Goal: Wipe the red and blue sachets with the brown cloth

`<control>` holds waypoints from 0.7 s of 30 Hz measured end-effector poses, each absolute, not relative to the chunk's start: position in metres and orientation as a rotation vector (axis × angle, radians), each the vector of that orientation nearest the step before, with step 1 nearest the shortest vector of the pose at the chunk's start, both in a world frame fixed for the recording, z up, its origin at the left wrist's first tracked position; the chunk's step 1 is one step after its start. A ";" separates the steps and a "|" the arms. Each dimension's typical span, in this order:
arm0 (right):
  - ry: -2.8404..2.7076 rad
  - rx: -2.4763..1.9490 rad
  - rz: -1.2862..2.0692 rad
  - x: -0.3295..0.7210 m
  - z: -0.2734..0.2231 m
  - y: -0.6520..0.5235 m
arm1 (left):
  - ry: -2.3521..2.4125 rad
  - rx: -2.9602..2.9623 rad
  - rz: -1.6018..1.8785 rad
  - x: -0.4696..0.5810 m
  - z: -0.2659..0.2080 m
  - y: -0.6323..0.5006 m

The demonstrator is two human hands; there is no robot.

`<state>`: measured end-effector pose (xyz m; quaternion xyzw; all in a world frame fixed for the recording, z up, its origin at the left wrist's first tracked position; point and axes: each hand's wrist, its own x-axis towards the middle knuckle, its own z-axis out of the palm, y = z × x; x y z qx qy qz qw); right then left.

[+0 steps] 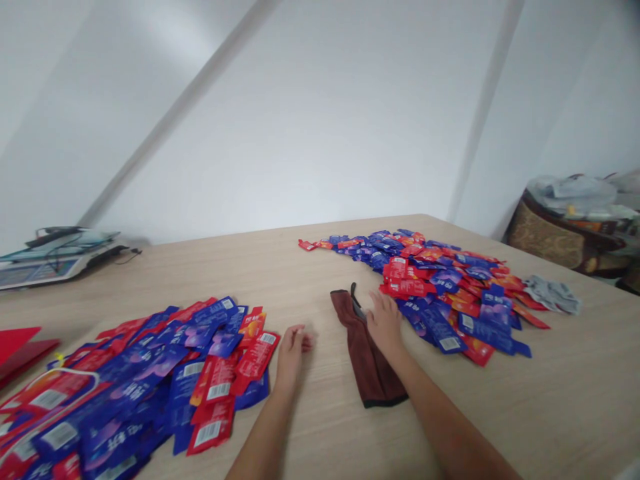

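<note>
Two hands [294, 341] [384, 321], one brown cloth sleeve [367, 357] and two heaps of red and blue sachets [150, 373] [445, 283], too overlapped to count singly, share one table [320, 420].

A pale wall [350, 113] spans the background, its surface smooth and white to bluish grey. Two darker grey bands [175, 117] cross it obliquely: the left band slopes from the top edge down toward the tabletop's far left; the right band descends more steeply, near the far-right corner. A bright patch of light [175, 27] lies at upper left. The light, wood-grained tabletop [225, 263] fills the foreground. Beyond it, at right, upholstered furniture [545, 233], brown and patterned, bears pale plastic bags [575, 193].
</note>
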<state>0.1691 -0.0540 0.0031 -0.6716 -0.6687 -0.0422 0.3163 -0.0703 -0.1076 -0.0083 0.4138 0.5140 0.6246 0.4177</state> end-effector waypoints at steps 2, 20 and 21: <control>-1.710 -1.885 -0.246 0.186 0.012 -0.043 | 1.308 1.095 1.553 -0.069 -0.008 -0.109; -2.262 -1.642 -0.015 0.139 0.009 -0.030 | 1.296 1.096 1.553 -0.069 -0.010 -0.107; -2.293 -1.580 0.012 0.129 0.009 -0.036 | 1.295 1.094 1.556 -0.070 -0.009 -0.107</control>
